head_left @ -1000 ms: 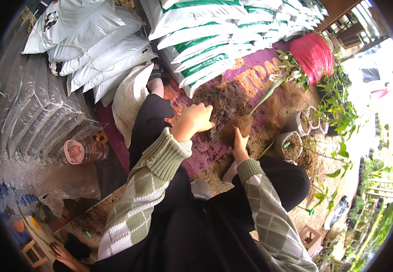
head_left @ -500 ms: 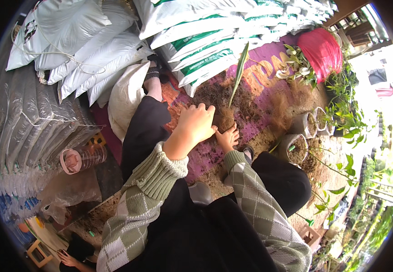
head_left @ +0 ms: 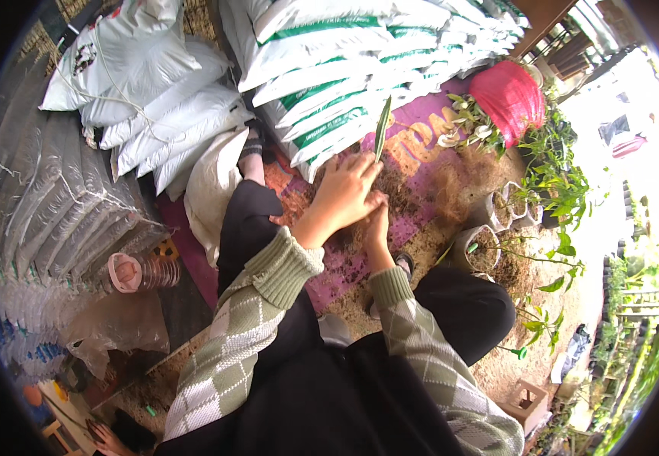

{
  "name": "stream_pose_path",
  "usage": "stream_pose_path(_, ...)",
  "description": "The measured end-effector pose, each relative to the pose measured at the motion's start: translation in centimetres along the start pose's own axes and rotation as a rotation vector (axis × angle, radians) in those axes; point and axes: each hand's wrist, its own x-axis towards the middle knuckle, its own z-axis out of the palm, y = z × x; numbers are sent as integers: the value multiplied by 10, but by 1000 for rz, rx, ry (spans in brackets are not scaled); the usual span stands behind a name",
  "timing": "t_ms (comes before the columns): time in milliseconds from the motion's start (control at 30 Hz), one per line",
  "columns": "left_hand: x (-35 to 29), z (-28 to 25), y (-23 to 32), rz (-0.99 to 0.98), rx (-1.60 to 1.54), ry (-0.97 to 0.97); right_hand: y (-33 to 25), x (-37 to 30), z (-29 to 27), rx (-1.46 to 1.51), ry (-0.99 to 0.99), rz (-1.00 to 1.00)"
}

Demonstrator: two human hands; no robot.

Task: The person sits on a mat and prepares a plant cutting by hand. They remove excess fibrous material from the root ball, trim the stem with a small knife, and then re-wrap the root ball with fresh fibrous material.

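A young plant with a single long, narrow green leaf (head_left: 383, 125) rises just beyond my hands. My left hand (head_left: 344, 190) is closed around the base of this leaf, its back toward me and its knuckles bent. Just below, my right hand (head_left: 377, 220) meets the left one with its fingers curled in; whatever they grip is hidden. The plant's root ball does not show behind the hands. Dark loose soil (head_left: 401, 194) is scattered on the purple mat (head_left: 329, 285) around them.
White and green sacks (head_left: 329, 83) are stacked ahead, with white sacks (head_left: 154, 114) at the left. A clear plastic bottle (head_left: 125, 272) lies left. To the right are grey plant pots (head_left: 475, 249), a red mesh sack (head_left: 508, 102) and leafy plants (head_left: 557, 194). Another person's hand (head_left: 107, 438) appears lower left.
My left hand has shifted up and right, to the base of the leaf. The right hand's spread fingers have curled in against the left hand. The leaf now sits lower and more hidden.
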Motion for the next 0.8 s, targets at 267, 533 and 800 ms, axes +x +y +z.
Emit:
stream_pose_path(267,-11,-5,33,343,-50,65,-162,-83,50,704,-588,80)
stream_pose_path(533,-18,-43,51,426,-240,346,-221,-131,59,920,-579,-12)
stream_pose_path(800,-59,-78,80,321,-106,503,-226,-182,66,828,-644,-43)
